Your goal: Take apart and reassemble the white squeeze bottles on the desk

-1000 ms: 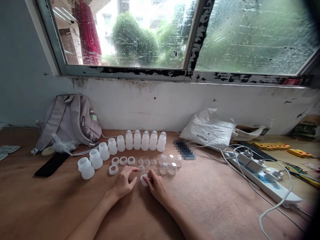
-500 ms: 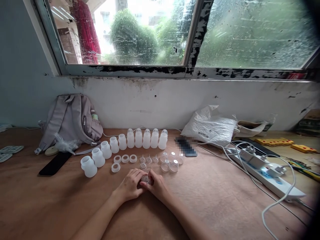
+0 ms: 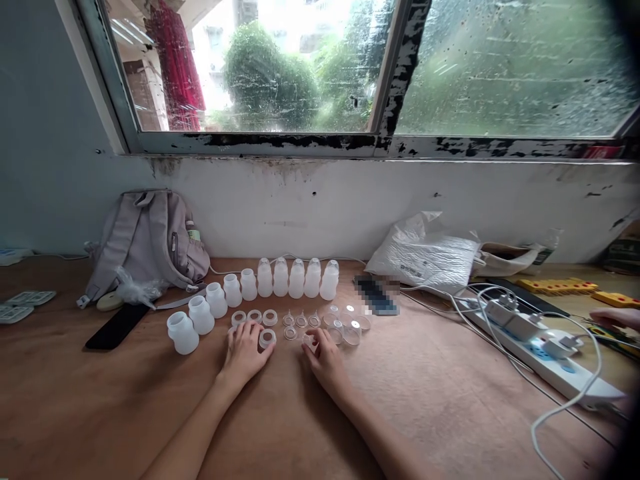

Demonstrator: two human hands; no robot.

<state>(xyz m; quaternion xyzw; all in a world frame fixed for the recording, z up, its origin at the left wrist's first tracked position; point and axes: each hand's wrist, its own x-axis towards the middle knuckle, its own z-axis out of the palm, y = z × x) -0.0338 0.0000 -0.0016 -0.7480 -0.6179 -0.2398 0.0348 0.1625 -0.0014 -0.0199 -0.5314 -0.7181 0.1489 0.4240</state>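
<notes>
My left hand (image 3: 244,347) rests low over the table, thumb and fingers closed around a white screw ring (image 3: 267,338). A small clear piece, apparently a bottle nipple (image 3: 308,341), is in the fingertips of my right hand (image 3: 325,360), partly hidden by them. Between and beyond my hands lie several clear nipples (image 3: 301,321), with more white rings (image 3: 254,317) to their left. Clear domed caps (image 3: 352,333) stand just right of my right fingers. Open white bottles (image 3: 201,315) curve along the left, and capped bottles (image 3: 297,279) line up at the back.
A grey backpack (image 3: 150,243) leans on the wall, with a black phone (image 3: 113,328) before it. To the right are a partly blurred dark phone (image 3: 380,297), a silver bag (image 3: 425,253) and a power strip (image 3: 545,360) with looping white cables. Another person's hand (image 3: 617,317) shows at the right edge.
My hands, together around a clear piece before, have separated. My left hand moved left and took a white ring; my right moved slightly right with the clear piece. Another person's hand appeared at far right.
</notes>
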